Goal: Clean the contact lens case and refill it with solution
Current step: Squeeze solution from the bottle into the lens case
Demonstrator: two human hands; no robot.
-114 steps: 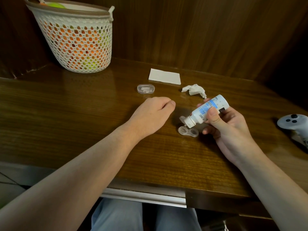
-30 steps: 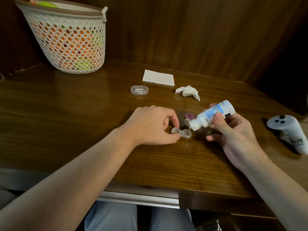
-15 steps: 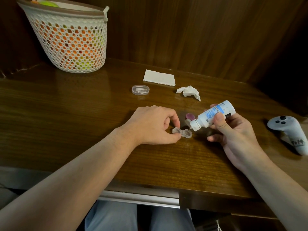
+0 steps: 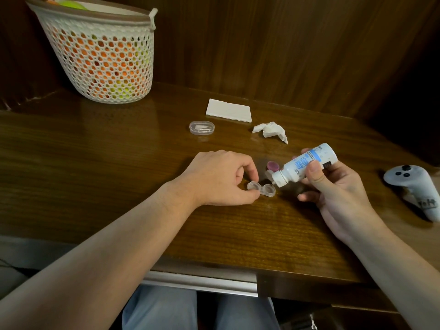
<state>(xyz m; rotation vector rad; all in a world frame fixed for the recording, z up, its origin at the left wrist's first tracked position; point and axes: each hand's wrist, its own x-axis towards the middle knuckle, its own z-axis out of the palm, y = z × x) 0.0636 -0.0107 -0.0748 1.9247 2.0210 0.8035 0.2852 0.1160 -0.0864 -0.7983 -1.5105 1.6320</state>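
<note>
A clear two-well contact lens case [image 4: 262,188] lies open on the wooden table [image 4: 119,163]. My left hand [image 4: 221,178] pinches its left well between thumb and forefinger. My right hand [image 4: 333,186] holds a small white solution bottle [image 4: 307,165] with a blue label, tilted nozzle-down. The nozzle sits just above the case's right well. A purple cap [image 4: 273,166] lies on the table right behind the case. A second cap is partly hidden by the bottle's nozzle.
A white mesh basket [image 4: 100,55] stands at the back left. A clear oval box [image 4: 202,127], a folded white tissue [image 4: 229,110] and a crumpled tissue [image 4: 270,130] lie behind the hands. A white game controller [image 4: 412,191] rests at the right edge.
My left hand came over from resting on the table and pinched the case. The bottle stays tilted over the right well; barely any motion in the last second.
</note>
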